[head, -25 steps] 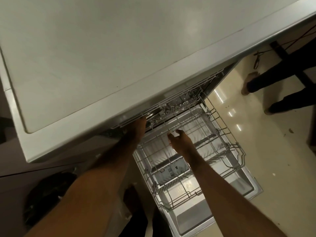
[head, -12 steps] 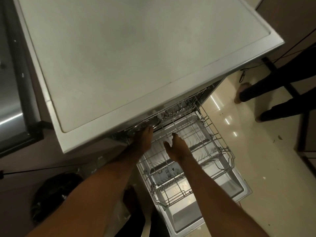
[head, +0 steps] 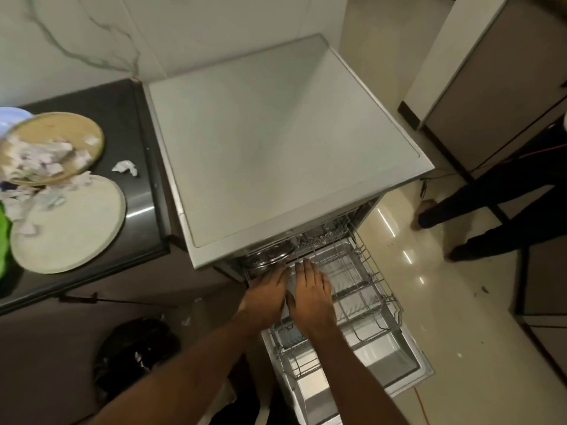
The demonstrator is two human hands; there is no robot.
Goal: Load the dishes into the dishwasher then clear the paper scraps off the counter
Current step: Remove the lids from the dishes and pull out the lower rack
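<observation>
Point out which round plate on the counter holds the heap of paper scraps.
The tan plate, farther back; the pale plate in front of it is mostly bare.

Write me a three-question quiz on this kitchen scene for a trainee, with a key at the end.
1. True or false: the lower rack is pulled out over the open door.
2. Where do most of the paper scraps lie?
A. on top of the dishwasher
B. on and around the tan plate
C. in the lower rack
3. Fill in: the pale plate rests on the dark ___.

Key: 1 true; 2 B; 3 counter.
</observation>
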